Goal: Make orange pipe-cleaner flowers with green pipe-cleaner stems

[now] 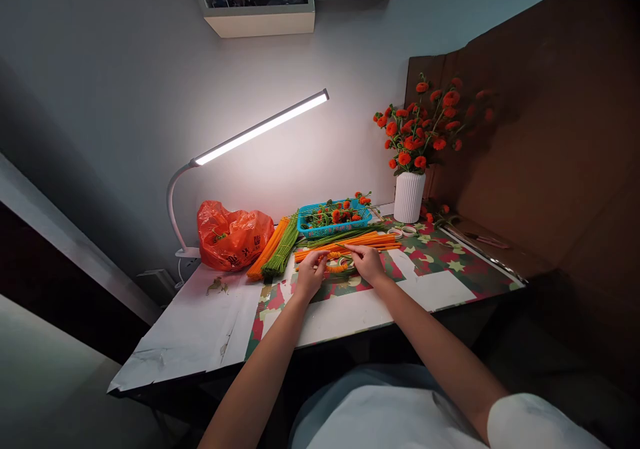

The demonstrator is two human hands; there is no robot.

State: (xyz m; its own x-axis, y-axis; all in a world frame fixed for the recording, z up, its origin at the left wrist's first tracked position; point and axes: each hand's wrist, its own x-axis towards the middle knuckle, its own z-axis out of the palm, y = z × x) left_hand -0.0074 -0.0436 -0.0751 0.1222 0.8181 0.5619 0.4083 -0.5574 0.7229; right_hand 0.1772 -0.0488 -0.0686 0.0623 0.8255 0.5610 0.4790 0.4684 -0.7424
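L hand [312,274] & R hand [367,263] flanked coiled orange chenille stems [336,269] mid-surface [435,292]; couldn't tell if either grip was clamped. Straight orange stems [375,240] lay just far, prob. for quick reach; LED lamp [263,128] angled from far left, prob. for light.

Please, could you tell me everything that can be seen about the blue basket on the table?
The blue basket is shallow and roughly rectangular, looks like plastic, and has small pinkish marks along its front side. It stands upright near the back of the table, open at the top. Inside lie orange flowers with green stems, some sticking out past its right end. A green bundle lies by its left end; whether they touch is unclear. Its bottom is hidden.
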